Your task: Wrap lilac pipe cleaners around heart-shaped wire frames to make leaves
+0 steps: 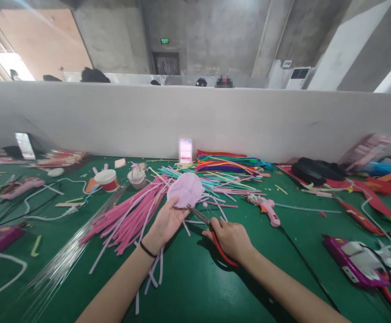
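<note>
My left hand grips the lower left edge of a round lilac fuzzy disc, fingers tucked behind it. Red-handled scissors are in my right hand, and their blades reach the disc's lower edge beside my left fingers. Whether the blades are parted is too small to tell. Beneath and around the disc lie pink pipe cleaners, with lilac and turquoise ones mixed in at its right.
A pink glue gun lies to the right, its black cord running toward me. Thin clear rods lie at left. Paper cup, multicoloured pipe cleaners and a lit phone stand farther back. Purple power strips flank both sides.
</note>
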Demonstrator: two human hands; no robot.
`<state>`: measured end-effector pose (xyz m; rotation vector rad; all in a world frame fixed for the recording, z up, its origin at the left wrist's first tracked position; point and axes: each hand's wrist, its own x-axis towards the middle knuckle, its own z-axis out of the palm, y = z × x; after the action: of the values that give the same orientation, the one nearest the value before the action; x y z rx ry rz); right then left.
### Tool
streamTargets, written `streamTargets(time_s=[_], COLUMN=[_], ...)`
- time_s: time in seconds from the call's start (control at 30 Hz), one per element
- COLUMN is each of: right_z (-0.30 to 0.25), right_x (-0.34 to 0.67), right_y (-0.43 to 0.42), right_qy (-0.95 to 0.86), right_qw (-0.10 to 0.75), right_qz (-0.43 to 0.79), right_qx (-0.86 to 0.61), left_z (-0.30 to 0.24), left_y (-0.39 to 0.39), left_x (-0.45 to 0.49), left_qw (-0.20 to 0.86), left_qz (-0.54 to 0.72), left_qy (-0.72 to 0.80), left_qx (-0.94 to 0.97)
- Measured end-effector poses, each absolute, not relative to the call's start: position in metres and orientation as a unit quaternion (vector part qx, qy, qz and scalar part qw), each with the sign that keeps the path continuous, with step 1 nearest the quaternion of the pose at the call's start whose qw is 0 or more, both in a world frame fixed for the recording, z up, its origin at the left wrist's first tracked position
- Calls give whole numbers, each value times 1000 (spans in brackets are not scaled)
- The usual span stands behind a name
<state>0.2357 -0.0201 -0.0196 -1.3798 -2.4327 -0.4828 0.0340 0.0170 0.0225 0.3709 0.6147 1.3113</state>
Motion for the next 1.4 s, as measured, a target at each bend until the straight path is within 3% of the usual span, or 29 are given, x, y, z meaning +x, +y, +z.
streamTargets(time_s=[0.5, 0.9, 1.13, 1.4], right_z=[-22, 13, 22, -6], right_x=[239, 254, 268, 260], right_y=[-19, -31, -38, -19], right_qy=[-846, -738, -695, -724], right_qw=[152, 307, 214, 168], right_qz=[-187, -169, -109, -49], right_qx=[-476, -577, -678, -667], left_z=[28, 23, 29, 26], left_y=[15, 24, 24, 23], left_x=[39, 17, 5, 5], left_qw=[716, 672, 465, 505], left_qz=[607, 643, 762, 726], left_qy=[266, 300, 347, 350], left_qx=[220, 213, 288, 308])
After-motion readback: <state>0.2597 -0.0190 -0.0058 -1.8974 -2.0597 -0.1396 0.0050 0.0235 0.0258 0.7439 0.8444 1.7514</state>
